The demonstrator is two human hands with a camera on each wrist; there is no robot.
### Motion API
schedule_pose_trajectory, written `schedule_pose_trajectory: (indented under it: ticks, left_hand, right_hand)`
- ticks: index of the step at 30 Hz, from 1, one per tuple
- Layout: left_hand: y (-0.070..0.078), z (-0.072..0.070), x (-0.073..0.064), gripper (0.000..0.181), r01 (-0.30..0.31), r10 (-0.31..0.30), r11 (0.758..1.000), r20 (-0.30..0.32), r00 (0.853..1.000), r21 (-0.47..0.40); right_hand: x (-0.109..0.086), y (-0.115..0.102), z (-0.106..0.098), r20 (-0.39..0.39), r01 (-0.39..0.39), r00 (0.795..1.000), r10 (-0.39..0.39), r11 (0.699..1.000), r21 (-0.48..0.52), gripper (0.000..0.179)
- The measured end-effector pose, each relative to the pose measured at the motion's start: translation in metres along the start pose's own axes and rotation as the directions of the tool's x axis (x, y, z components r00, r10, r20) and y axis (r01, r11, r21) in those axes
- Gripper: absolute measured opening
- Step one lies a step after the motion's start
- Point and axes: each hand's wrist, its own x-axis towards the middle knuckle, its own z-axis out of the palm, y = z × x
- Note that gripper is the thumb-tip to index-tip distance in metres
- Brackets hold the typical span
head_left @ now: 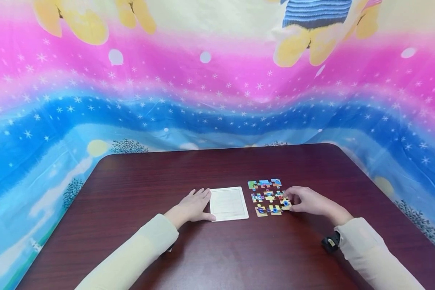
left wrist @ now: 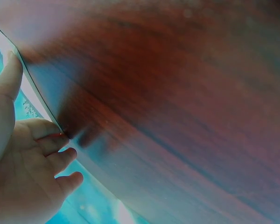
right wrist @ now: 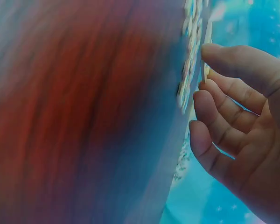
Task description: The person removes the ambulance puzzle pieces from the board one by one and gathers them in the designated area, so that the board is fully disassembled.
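On the table lies a white square puzzle tray (head_left: 229, 204) with a thin inner border. My left hand (head_left: 193, 206) rests at its left edge, fingers straight and spread, the thumb at the near corner. Right of the tray, several jigsaw pieces (head_left: 264, 183) are laid out apart in rows. My right hand (head_left: 306, 200) pinches a yellow puzzle piece with a blue round mark (head_left: 286, 204) between thumb and fingers, at the right end of the nearest row. In the right wrist view, the right hand (right wrist: 242, 107) holds that thin puzzle piece (right wrist: 206, 70) edge-on, above the table surface.
The dark red-brown wooden table (head_left: 159, 173) has rounded far corners. Behind and beside it hangs a pink and blue cloth (head_left: 188, 92) with snowflakes and cartoon figures. A black wrist device (head_left: 331, 242) sits at the right cuff.
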Motion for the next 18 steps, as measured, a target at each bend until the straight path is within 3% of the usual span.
schedule_pose_trajectory:
  ticks: [18]
  left_hand:
    - [-0.0012,0.0000,-0.0012,0.086,-0.003,0.004,0.998,0.015,1.000,-0.058]
  right_hand:
    - [-0.0023,0.0047,0.0037,0.055,-0.025,0.998,0.027,0.999,-0.030,0.028]
